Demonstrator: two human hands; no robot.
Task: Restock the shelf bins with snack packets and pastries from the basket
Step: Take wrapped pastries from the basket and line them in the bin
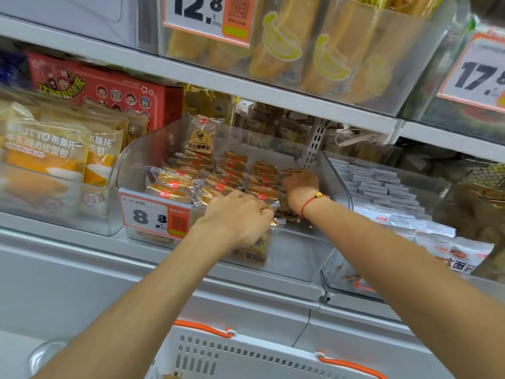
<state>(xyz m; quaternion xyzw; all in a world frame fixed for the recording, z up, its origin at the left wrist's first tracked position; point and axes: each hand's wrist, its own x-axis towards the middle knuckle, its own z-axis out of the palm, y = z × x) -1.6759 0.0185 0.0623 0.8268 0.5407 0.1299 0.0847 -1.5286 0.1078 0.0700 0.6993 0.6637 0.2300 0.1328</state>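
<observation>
Both my hands are inside the clear middle bin (131, 160) on the shelf (82, 258). Left hand (240, 214): grip curled, fingertips pinching the crinkled edge of a wrapped pastry (276, 207) at the bin's front right. Right hand (300, 184): deeper in, near the bin's right wall, fingers curled round another pastry (289, 172); most of that packet is hidden by the hand. A red cord bracelet (307, 205) with a gold bead sits on the right wrist. The bin's left and middle are filled with rows of orange-brown pastry packets (218, 176), one packet (200, 135) standing upright at the back. A price tag (147, 214) reading 8.8 hangs on the bin's front. The bin to the left holds bread bags (46, 154); a red box (109, 91) stands behind them. The bin to the right holds silver and white packets (410, 217). On the shelf above, a clear bin holds yellow packets (300, 45), with a 12.8 tag (207, 15). The white basket (246, 356), orange-handled, is below my arms at the bottom edge; what it holds I cannot tell.
</observation>
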